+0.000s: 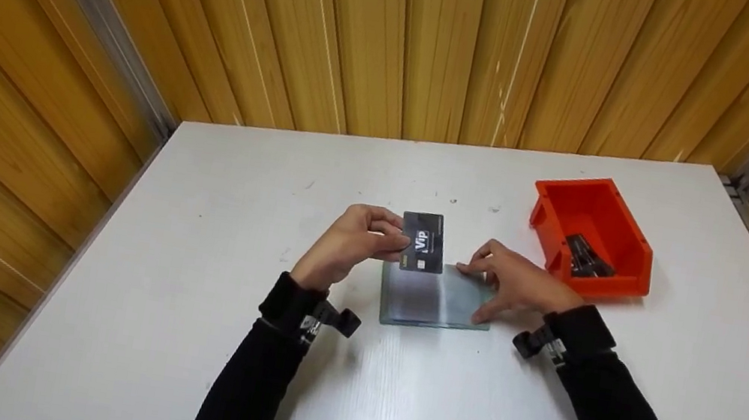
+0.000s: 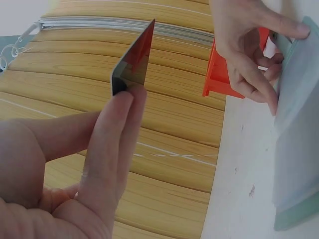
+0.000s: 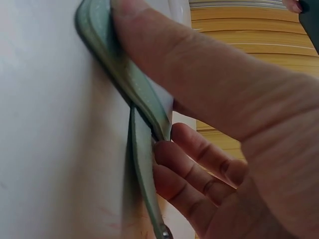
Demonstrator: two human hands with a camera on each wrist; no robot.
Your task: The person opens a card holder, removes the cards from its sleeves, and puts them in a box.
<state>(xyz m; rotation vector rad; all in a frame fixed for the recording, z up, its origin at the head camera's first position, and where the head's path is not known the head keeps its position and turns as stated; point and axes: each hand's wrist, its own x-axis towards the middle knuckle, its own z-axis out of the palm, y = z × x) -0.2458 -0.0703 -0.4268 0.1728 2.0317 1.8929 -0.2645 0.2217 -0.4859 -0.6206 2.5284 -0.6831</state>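
My left hand [image 1: 355, 243] pinches a black card [image 1: 435, 222] marked "Vip" between thumb and fingers, held up over the far edge of a pale green card holder [image 1: 404, 306]. In the left wrist view the card [image 2: 137, 52] appears almost edge-on. The card holder lies open on the white table, its clear plastic sleeves [image 2: 299, 164] showing. At its right side, my right hand [image 1: 518, 283] grips the edge, thumb on top and fingertips at the far corner. A green strap [image 3: 143, 174] with a metal snap [image 3: 166, 232] hangs from the holder beside the curled fingers.
An orange bin [image 1: 611, 285] stands to the right, just beyond my right hand, with several dark metallic items [image 1: 583, 256] inside. The white table [image 1: 176, 306] backs onto a wood-patterned wall [image 1: 373, 35], with another such wall on the left.
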